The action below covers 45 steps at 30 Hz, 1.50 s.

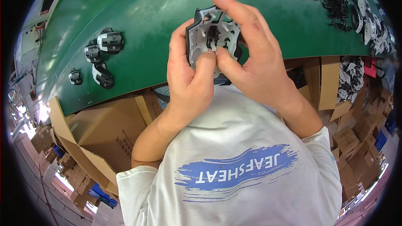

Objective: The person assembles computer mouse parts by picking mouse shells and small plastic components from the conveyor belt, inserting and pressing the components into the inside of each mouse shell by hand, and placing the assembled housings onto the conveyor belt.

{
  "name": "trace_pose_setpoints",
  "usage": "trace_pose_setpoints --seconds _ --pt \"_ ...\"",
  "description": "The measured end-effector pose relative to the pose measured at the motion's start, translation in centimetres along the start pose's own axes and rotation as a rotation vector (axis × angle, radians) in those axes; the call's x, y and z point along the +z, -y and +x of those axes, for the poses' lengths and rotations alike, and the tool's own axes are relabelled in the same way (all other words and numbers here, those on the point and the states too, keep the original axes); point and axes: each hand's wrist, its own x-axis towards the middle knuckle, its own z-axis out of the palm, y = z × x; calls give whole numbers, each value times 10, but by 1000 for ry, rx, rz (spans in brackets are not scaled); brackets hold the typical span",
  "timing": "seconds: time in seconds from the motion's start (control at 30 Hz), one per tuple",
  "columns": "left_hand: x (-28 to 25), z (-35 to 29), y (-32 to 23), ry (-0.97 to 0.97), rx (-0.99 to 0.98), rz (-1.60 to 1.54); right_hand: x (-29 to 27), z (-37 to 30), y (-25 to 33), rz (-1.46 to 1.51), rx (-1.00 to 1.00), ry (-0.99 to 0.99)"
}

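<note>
Between both hands, above the near edge of the green table, is a hollow plastic housing shell [196,37], white inside with a black outer rim. Its open inner side faces up, showing ribs, posts and a black insert [212,36] in the middle. My left hand [190,73] is closed around the shell's left side, its thumb pressing inside by the insert's lower end. My right hand [251,46] grips the right side, with the thumb tip beside the left thumb and the index finger stretched over the upper edge. The fingers beneath the shell are hidden.
On the green table [142,29], several black-and-grey assembled housings [109,42] lie at the left. Black parts [335,4] and white shells [364,16] are heaped at the far right. Open cardboard boxes [113,121] stand against the near edge; one at right holds white parts [351,77].
</note>
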Motion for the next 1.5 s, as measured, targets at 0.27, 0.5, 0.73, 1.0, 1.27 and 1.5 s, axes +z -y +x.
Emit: trace_pose_setpoints --seconds 0.27,0.5,0.73,1.0,1.27,1.5 --pt "6 -8 15 -17 128 126 5 -14 1 4 48 1" --pt "5 -10 23 -6 68 119 10 -20 -3 -41 56 -46" --pt "7 -6 15 58 -43 90 2 -18 -17 -13 92 40" --pt "-10 -8 -44 241 -456 -501 -34 -1 28 806 553 204" --pt "-7 -9 -54 241 -471 -785 -39 -12 32 1107 274 175" --pt "-9 -7 -48 435 -365 -1074 -23 -6 55 888 389 2"
